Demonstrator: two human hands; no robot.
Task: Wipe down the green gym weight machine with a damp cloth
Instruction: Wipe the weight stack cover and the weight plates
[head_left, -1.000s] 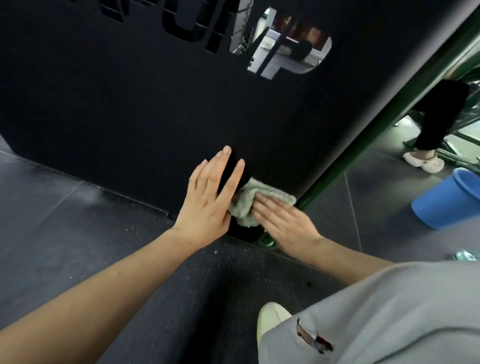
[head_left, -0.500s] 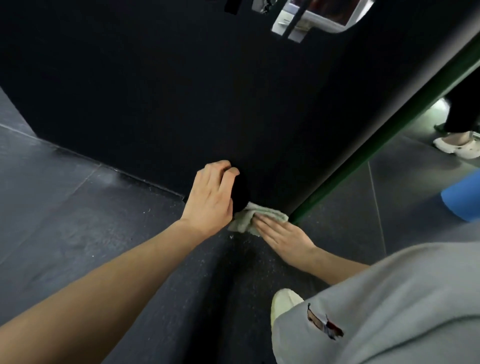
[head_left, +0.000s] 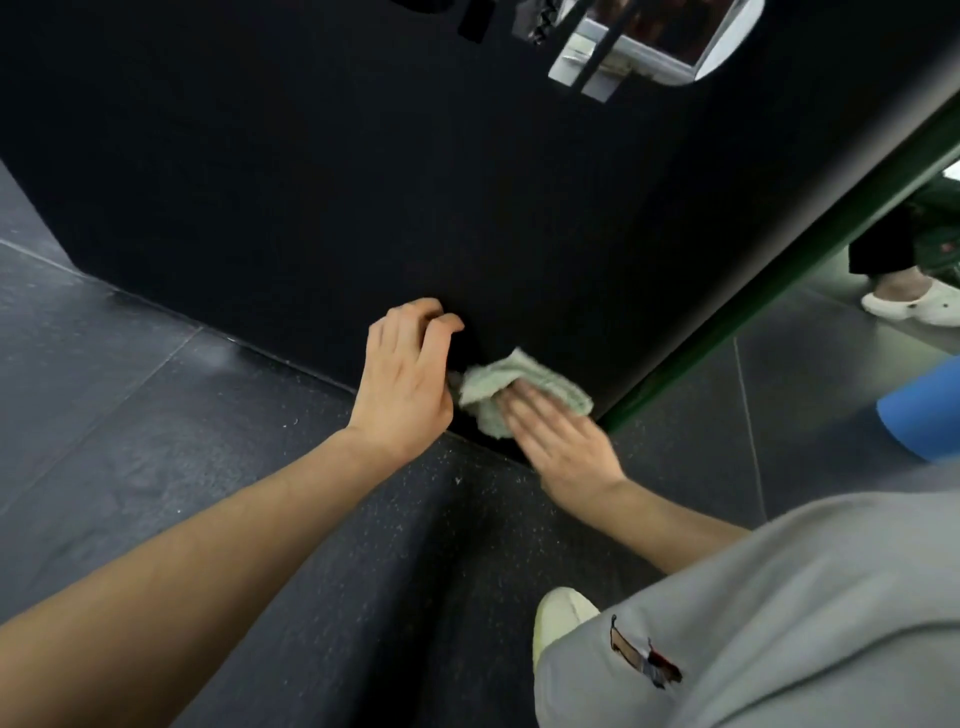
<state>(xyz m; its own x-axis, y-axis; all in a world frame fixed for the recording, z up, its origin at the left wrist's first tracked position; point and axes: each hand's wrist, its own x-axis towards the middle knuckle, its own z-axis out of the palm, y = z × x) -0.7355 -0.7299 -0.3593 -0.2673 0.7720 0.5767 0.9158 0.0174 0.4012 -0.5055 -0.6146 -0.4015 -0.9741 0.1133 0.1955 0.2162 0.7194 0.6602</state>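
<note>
Bracing against the black panel (head_left: 260, 208), the left hand (head_left: 405, 384) curls its fingers, apparently empty. The cloth (head_left: 519, 389) sits at the panel's bottom corner, pressed by the flat-fingered right hand (head_left: 563, 444), beside the green frame (head_left: 779, 291). Judged midway: frame unwiped.

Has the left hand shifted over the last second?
Yes. The left hand has curled its fingers, earlier flat up the black panel, down toward its bottom edge.

Black panel (head_left: 363, 208) blocks ahead; floor (head_left: 130, 415) open left; blue container (head_left: 924, 415) right.
</note>
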